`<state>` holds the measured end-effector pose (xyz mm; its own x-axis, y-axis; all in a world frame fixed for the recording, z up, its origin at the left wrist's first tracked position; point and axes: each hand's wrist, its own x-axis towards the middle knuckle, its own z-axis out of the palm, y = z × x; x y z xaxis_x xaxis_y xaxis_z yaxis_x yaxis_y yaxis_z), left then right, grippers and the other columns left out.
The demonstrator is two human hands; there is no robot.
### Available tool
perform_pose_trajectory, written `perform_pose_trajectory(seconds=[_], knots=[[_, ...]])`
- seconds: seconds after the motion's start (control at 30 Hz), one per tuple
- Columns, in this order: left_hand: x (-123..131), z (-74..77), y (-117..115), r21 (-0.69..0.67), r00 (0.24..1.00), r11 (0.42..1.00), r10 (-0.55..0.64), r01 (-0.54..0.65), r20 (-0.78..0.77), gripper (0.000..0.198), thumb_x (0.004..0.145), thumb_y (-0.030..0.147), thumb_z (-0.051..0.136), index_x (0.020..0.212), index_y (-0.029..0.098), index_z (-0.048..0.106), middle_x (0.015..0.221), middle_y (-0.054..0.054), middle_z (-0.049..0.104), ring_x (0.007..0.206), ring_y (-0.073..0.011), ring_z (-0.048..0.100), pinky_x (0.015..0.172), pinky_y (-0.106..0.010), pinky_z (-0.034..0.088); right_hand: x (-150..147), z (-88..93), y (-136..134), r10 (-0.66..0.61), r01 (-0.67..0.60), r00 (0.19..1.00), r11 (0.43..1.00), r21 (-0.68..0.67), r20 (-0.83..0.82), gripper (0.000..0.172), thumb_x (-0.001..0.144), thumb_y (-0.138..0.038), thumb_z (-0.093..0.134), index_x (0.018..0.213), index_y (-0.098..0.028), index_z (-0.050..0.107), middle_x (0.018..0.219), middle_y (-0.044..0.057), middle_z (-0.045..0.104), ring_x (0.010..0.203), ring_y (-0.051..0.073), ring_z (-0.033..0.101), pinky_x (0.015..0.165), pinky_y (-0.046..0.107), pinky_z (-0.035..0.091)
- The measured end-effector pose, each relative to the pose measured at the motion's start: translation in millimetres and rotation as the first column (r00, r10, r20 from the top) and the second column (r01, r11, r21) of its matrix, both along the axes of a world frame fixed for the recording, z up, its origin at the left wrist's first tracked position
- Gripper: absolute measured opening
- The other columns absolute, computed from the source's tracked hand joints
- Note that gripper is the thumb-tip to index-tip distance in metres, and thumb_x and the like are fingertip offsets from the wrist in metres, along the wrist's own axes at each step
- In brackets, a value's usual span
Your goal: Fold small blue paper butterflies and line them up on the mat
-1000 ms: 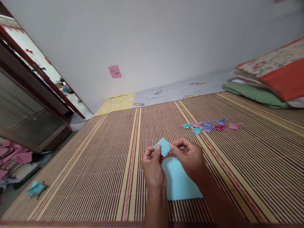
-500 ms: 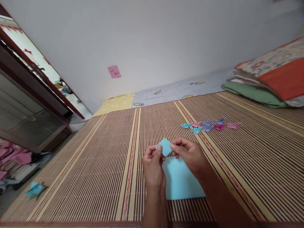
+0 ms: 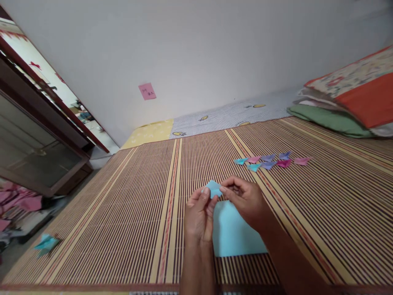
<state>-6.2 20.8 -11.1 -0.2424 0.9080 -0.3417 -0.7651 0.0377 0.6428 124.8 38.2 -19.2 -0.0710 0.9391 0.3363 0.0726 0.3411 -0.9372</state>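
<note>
A small light-blue piece of folded paper [image 3: 213, 187] is held up between both hands, with its lower part bent and a crease across it. My left hand [image 3: 199, 213] pinches its left corner, thumb on top. On the right corner, the thumb and fingers of my right hand [image 3: 245, 198] are closed. Beneath the hands a larger light-blue sheet [image 3: 238, 233] lies flat on the striped mat [image 3: 138, 221], partly covered by my right hand and forearm. Beyond it are several small folded paper shapes [image 3: 268, 165] in blue, pink and purple, set in two rough rows.
At the lower left lies a crumpled-looking teal folded paper [image 3: 46, 244] near the mat's edge. Folded bedding [image 3: 362, 102] is stacked at the right. A pink note [image 3: 147, 91] sticks to the wall [image 3: 196, 49]. A doorway and a cabinet [image 3: 33, 143] stand at the left.
The small paper has gone from a flat diamond to a bent shape, its lower part now folded upward. My left fingers have shifted slightly under it; both hands keep their grip.
</note>
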Motion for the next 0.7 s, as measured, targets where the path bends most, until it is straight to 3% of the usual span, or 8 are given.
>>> perform_pose_trajectory(seconds=[0.17, 0.3, 0.53, 0.7], knots=[[1.1, -5.5, -0.3, 0.094, 0.999, 0.995, 0.039, -0.035, -0.032, 0.016, 0.064, 0.007, 0.087, 0.069, 0.010, 0.072, 0.076, -0.005, 0.073, 0.073, -0.0136, 0.072, 0.074, -0.025, 0.063, -1.8, 0.6, 0.4, 0.009, -0.009, 1.000, 1.000, 0.010, -0.008, 0.013, 0.087, -0.032, 0.069, 0.083, -0.020, 0.069, 0.073, 0.001, 0.065, 0.068, 0.016, 0.060, 0.062, 0.027, 0.048], [4.6, -7.3, -3.5, 0.167, 0.986, 0.986, 0.004, 0.024, -0.166, 0.026, 0.058, 0.021, 0.093, 0.073, 0.010, 0.074, 0.075, -0.006, 0.073, 0.070, -0.0146, 0.071, 0.072, -0.027, 0.062, 1.6, -1.3, 4.2, 0.030, -0.026, 0.997, 0.999, 0.048, -0.077, 0.016, 0.091, -0.032, 0.063, 0.084, -0.020, 0.071, 0.084, 0.003, 0.066, 0.082, 0.018, 0.062, 0.074, 0.029, 0.049], [8.9, -4.0, -7.4, 0.167, 0.954, 0.983, -0.015, 0.068, -0.299, 0.030, 0.057, 0.029, 0.093, 0.073, 0.011, 0.075, 0.065, -0.003, 0.070, 0.062, -0.0137, 0.069, 0.072, -0.030, 0.063, 11.2, -1.4, 9.3, 0.177, -0.203, 0.955, 0.975, -0.092, -0.236, 0.019, 0.085, -0.037, 0.070, 0.076, -0.020, 0.070, 0.078, 0.001, 0.062, 0.074, 0.016, 0.056, 0.068, 0.027, 0.047], [7.4, -2.5, -7.8, 0.161, 0.954, 0.984, -0.024, 0.075, -0.298, 0.030, 0.057, 0.029, 0.093, 0.073, 0.011, 0.075, 0.067, -0.004, 0.072, 0.062, -0.0138, 0.069, 0.071, -0.030, 0.063, 7.2, 1.7, 4.6, 0.096, -0.109, 0.973, 0.992, -0.055, -0.209, 0.015, 0.085, -0.031, 0.067, 0.075, -0.020, 0.068, 0.075, 0.000, 0.059, 0.073, 0.016, 0.055, 0.067, 0.026, 0.046]])
